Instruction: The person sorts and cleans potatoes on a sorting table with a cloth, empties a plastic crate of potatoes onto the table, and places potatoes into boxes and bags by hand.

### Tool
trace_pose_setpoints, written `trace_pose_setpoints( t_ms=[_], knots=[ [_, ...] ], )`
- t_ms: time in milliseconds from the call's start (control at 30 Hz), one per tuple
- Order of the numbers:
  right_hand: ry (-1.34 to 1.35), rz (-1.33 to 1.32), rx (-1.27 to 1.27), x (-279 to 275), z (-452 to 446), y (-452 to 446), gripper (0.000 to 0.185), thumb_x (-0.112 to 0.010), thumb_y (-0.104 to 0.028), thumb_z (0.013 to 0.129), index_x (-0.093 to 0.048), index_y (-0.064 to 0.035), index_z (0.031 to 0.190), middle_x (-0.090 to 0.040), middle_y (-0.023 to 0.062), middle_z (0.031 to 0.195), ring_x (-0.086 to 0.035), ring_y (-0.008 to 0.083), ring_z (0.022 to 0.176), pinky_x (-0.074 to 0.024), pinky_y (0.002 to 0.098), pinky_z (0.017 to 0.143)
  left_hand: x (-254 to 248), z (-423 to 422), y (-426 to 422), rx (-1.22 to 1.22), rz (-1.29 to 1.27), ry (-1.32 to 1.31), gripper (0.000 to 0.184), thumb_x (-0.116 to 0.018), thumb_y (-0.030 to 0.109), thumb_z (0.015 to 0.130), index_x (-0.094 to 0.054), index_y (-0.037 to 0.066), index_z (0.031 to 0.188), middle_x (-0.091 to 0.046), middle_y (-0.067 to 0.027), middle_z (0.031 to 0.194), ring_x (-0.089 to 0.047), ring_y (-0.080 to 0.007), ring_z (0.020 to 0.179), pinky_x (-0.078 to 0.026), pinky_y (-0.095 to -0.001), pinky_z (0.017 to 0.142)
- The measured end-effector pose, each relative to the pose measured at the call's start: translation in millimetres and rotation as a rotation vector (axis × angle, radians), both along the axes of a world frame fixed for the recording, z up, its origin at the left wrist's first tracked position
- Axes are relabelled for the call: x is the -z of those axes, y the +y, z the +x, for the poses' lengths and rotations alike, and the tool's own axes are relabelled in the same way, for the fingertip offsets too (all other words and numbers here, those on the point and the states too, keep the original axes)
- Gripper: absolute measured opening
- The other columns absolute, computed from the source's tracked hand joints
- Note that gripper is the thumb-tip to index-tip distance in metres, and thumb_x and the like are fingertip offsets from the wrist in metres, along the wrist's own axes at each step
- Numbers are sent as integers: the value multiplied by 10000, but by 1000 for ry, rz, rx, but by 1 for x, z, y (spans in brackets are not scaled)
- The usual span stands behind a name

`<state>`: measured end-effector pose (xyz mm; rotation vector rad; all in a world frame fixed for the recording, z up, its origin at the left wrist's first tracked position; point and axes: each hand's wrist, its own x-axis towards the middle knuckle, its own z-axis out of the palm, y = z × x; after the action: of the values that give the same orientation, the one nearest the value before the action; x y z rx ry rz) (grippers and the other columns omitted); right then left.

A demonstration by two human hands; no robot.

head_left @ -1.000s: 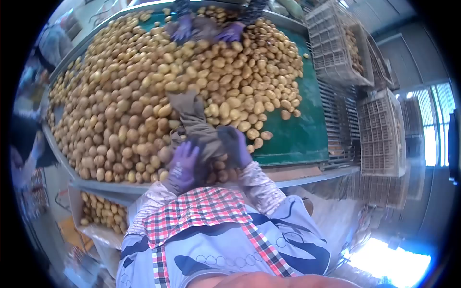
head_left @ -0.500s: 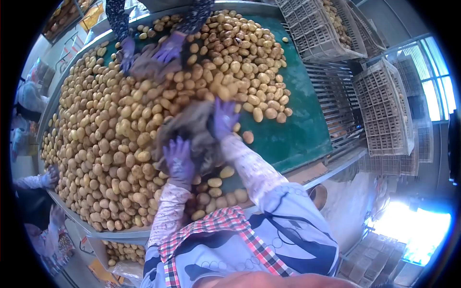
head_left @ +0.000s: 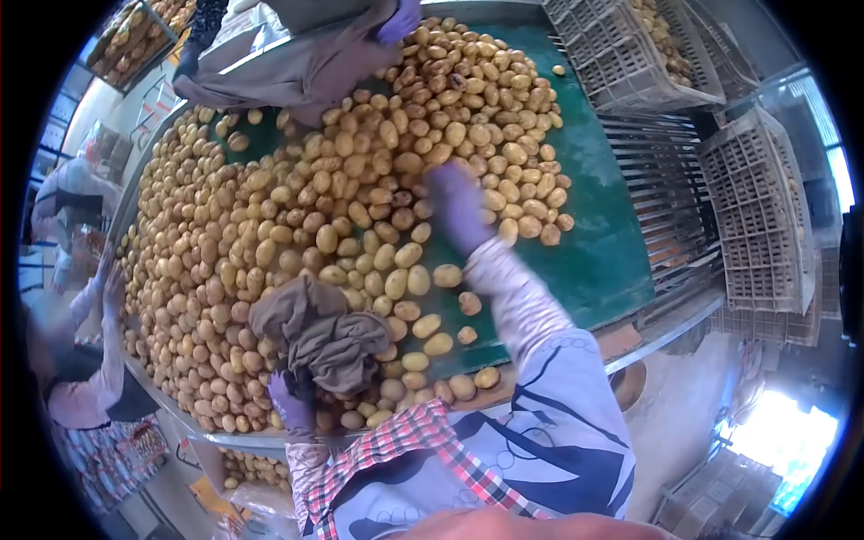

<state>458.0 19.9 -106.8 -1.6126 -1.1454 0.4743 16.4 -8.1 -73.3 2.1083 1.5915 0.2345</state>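
Potatoes [head_left: 238, 279] lie heaped across a green sorting table [head_left: 598, 243]. My left hand [head_left: 291, 405], in a purple glove, is closed on the lower edge of a bunched grey-brown cloth [head_left: 337, 346] at the near side of the heap. The cloth rests on potatoes. My right hand [head_left: 459, 207], gloved too, reaches out over the middle of the heap, at its right part. Motion smears its fingers, so whether they hold a potato is unclear.
Across the table, a person's purple-gloved hand [head_left: 400, 20] holds up another brown cloth [head_left: 297, 72]. Other people stand along the left edge. Plastic crates [head_left: 756, 211] and a slatted section [head_left: 661, 189] are at the right. A metal rim [head_left: 670, 333] borders the table.
My right hand has left the cloth and moved up over the potatoes. My left hand has drawn the cloth toward me. The person opposite has lifted their cloth off the heap.
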Motion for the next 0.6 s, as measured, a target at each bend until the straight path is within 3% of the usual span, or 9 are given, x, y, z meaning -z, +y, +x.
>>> trace_pose_setpoints(
  t_ms=[67,100,200,333,400,467,533,567,600],
  knots=[
    [-783,-113,425,10,101,-4,151,-533,-193,893,-559,-82,992,-593,132,917,-589,285,785,-472,411,679,-6,5,-6,6,156,-59,290,-606,171,868,-584,-9,1095,-564,-226,1168,-535,-407,1081,-408,-434,923],
    [-616,-522,443,-18,127,-3,190,-578,-200,857,-563,-87,1010,-582,156,986,-595,325,883,-482,432,718,-12,13,-8,23,332,-183,293,-602,155,869,-576,-11,1109,-564,-226,1161,-539,-398,1081,-408,-431,929],
    [-788,-507,466,-13,132,-14,224,-599,-197,836,-565,-81,1023,-588,179,1014,-598,339,924,-493,447,759,-33,36,5,20,417,-358,296,-551,129,915,-558,-27,1167,-588,-185,1168,-567,-311,1091,-414,-382,962],
    [-676,-660,178,23,128,-3,400,-644,-335,804,-559,-95,1111,-590,198,1044,-586,384,958,-484,485,770,-53,104,25,152,311,-611,244,-495,109,951,-603,-31,1119,-637,-146,1093,-592,-241,1041,-456,-337,908],
    [-466,-589,127,45,107,-16,458,-637,-367,819,-525,-71,1150,-611,219,1049,-600,389,950,-480,473,803,-61,146,22,129,22,-684,241,-492,108,955,-614,-27,1113,-645,-126,1080,-604,-205,981,-481,-304,848],
    [-361,-429,132,54,68,-38,461,-643,-367,828,-524,-53,1143,-637,220,1023,-625,369,946,-497,432,795,-55,182,15,18,-356,-990,249,-479,128,969,-613,-20,1118,-646,-88,1046,-598,-158,942,-493,-272,813],
    [404,-631,-14,-67,-1,-56,481,-688,-326,809,-532,-83,1194,-646,182,1027,-650,322,919,-516,390,767,-33,196,12,-61,-768,-1108,296,-485,135,966,-538,-2,1223,-599,-91,1139,-582,-194,1036,-510,-313,851],
    [-70,-238,15,5,-20,-63,507,-699,-325,803,-530,-97,1223,-649,180,1052,-651,313,945,-515,387,799,-27,201,9,-186,-1022,-1218,320,-490,135,962,-510,6,1254,-578,-92,1178,-572,-211,1071,-513,-333,875],
    [-36,-323,-64,14,-41,-64,520,-700,-299,808,-522,-75,1242,-642,188,1084,-645,320,979,-510,378,820,-24,201,6,-223,-1160,-1313,323,-503,129,953,-503,11,1254,-565,-92,1197,-567,-219,1084,-515,-344,881]
  ],
)
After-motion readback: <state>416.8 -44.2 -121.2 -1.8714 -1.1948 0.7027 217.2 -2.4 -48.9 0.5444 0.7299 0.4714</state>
